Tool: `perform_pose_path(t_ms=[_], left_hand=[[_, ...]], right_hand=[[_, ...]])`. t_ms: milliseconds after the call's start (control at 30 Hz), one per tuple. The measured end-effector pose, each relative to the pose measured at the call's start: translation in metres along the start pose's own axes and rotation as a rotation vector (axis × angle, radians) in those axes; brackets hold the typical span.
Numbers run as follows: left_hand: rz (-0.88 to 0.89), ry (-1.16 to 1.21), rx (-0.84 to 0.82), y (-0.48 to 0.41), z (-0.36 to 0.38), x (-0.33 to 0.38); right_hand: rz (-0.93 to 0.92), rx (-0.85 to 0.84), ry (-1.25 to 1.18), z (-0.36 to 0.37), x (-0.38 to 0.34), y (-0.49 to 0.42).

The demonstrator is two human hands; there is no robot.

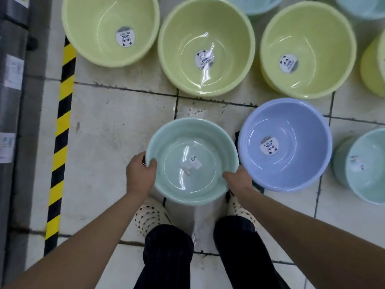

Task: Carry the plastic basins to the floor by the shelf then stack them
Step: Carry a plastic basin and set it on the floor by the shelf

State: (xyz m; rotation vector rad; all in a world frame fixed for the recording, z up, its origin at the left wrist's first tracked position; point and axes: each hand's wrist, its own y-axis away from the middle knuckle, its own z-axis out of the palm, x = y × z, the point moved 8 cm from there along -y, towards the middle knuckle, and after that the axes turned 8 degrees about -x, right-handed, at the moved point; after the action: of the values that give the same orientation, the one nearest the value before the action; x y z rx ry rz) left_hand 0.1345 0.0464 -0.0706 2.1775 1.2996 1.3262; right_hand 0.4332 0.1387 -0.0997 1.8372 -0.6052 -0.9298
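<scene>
A person in dark trousers and white dotted shoes stood on a tiled floor and held a pale green basin by its rim with both hands. The basin was level, open side up, and hid the toes of the shoes. The left hand gripped the rim at the basin's 9 o'clock, thumb hooked inside and fingers curled round the outer wall. The right hand gripped it near 4 o'clock, thumb likewise over the edge. A small tag lay on the basin's bottom.

Just beside it at 3 o'clock, a blue basin sat on the floor with a round panda sticker inside; whether the two rims touched could not be told. Farther out at 3 o'clock, a second green basin was cut off by the frame's edge. Well apart at 9 o'clock, striped yellow-and-black tape ran along the floor beside a grey shelf that carried paper labels.

Beyond, from 11 to 1 o'clock, three yellow basins stood in a row on the floor, each open side up with a panda sticker in its bottom. A fourth yellow basin showed partly at 2 o'clock. Past them, at the top edge, only the rims of light blue basins were visible.
</scene>
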Motion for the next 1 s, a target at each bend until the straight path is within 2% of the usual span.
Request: perform_pose_path(t_ms=[233,433,567,767,1000], left_hand=[[0.105,0.048,0.007,0.051,-0.049,0.145],[0.182,-0.054,-0.167,0.106,-0.061,0.296],[0.252,-0.122,-0.27,0.149,-0.053,0.39],[0.354,-0.256,-0.46,0.222,0.017,0.492],[0.367,-0.311,-0.592,0.301,0.162,0.532]], right_hand=[[-0.062,0.041,-0.066,-0.079,-0.071,0.096],[-0.064,0.154,-0.22,-0.186,-0.118,0.216],[-0.059,0.194,-0.289,-0.254,-0.125,0.285],[-0.038,0.334,-0.429,-0.361,-0.082,0.355],[0.008,0.374,-0.414,-0.497,0.012,0.357]])
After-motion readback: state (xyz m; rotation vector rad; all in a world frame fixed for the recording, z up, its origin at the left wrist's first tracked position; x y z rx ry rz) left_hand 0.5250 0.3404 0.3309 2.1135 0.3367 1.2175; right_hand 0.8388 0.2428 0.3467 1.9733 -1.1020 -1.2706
